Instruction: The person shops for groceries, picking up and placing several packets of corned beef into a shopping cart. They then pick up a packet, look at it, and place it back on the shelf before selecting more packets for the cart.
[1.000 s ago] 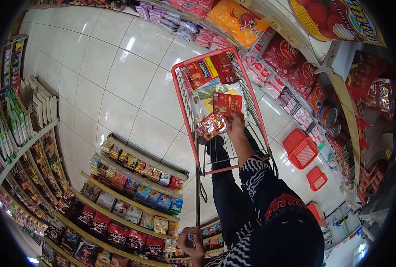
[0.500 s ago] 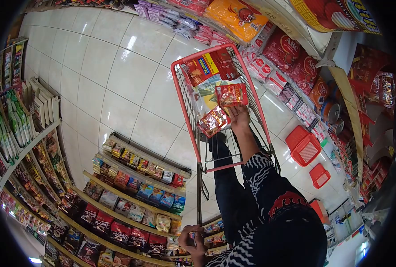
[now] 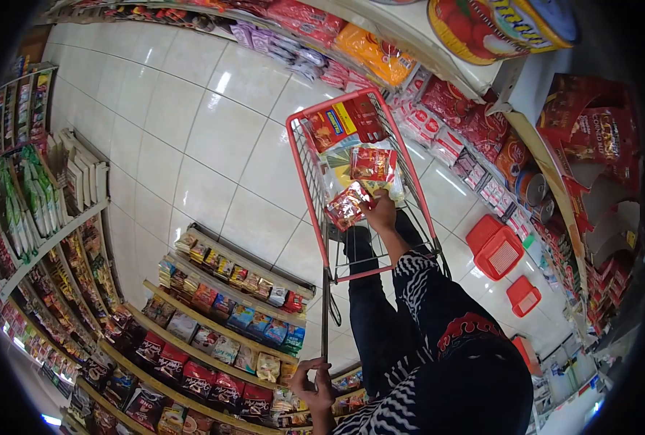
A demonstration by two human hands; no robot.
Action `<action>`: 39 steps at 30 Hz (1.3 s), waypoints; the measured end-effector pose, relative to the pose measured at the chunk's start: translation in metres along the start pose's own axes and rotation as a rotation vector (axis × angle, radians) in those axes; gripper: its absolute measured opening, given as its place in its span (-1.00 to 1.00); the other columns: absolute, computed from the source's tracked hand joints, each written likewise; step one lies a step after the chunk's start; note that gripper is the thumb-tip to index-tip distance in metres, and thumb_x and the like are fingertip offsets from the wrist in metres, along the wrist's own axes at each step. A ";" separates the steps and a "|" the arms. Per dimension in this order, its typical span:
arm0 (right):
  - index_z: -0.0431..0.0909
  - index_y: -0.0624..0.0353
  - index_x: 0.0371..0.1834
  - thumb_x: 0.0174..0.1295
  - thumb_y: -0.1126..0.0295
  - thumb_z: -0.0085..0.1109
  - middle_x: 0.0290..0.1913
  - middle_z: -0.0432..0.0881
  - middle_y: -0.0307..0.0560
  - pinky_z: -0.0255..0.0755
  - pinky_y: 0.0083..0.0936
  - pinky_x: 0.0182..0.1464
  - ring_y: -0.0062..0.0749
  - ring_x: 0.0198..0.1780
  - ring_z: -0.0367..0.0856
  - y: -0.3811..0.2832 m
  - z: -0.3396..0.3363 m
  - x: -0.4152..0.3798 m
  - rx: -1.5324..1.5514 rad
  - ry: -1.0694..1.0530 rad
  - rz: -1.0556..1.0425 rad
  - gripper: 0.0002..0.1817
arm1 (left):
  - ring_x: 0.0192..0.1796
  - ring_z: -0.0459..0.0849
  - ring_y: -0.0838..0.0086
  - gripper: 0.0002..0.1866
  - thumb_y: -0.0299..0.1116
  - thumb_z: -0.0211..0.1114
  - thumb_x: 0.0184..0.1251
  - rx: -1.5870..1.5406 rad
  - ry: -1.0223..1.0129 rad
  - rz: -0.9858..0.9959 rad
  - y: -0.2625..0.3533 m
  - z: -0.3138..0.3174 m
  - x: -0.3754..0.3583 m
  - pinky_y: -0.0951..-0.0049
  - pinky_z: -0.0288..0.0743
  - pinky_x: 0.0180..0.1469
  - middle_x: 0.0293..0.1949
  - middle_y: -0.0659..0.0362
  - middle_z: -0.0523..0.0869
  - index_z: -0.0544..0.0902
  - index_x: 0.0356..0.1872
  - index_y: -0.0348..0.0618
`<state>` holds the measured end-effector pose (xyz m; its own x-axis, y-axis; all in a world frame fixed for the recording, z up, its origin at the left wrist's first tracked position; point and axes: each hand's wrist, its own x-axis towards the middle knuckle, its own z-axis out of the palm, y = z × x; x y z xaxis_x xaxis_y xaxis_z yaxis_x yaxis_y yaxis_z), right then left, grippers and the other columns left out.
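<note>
packet, print illegible, edge pinched by right hand; left hand curled, hold unclear.

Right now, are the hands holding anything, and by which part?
The right hand grips the shiny red packet by its right edge; the left hand's hold is unclear.

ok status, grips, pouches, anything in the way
Right grip touching shiny red pouch. Left grip curled at dark rod. Second pouch just beyond. No obstruction visible.

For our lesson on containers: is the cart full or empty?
Partly filled: the cart holds red packets, while legs show through its near end.
</note>
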<state>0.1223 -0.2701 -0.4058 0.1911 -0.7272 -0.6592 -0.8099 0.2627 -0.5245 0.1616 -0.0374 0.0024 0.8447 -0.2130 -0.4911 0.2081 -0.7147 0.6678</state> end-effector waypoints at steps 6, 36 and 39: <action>0.63 0.18 -0.02 0.14 0.19 0.47 -0.12 0.74 0.21 0.56 -0.14 0.01 0.08 -0.05 0.73 -0.016 0.002 0.000 0.082 -0.107 -0.090 -0.58 | -0.28 0.71 0.39 -0.66 -0.24 0.26 0.45 0.015 -0.039 -0.007 -0.003 -0.002 -0.003 0.37 0.55 -0.10 -0.38 0.04 0.75 0.66 -0.19 -0.43; 0.74 0.11 -0.05 0.29 -0.04 0.20 0.01 0.73 0.11 0.59 -0.11 -0.02 -0.08 0.12 0.68 -0.061 0.006 0.060 -0.231 -0.266 -0.212 -0.54 | -0.33 0.67 0.45 -0.77 -0.37 0.22 0.51 -0.101 -0.048 0.017 -0.022 -0.002 0.000 0.40 0.56 -0.18 -0.39 0.10 0.72 0.65 -0.20 -0.40; 0.74 0.12 -0.04 0.36 -0.03 0.01 -0.03 0.75 0.16 0.56 -0.11 0.07 0.07 0.04 0.71 -0.070 -0.051 0.011 0.019 -0.231 -0.196 -0.52 | -0.36 0.66 0.47 -0.78 -0.39 0.19 0.52 -0.298 -0.080 -0.029 0.002 0.005 -0.003 0.42 0.56 -0.21 -0.41 0.09 0.72 0.65 -0.10 -0.41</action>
<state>0.1529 -0.3287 -0.3493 0.4655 -0.6022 -0.6485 -0.7351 0.1449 -0.6623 0.1565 -0.0416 0.0023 0.7970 -0.2555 -0.5473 0.3775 -0.4966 0.7816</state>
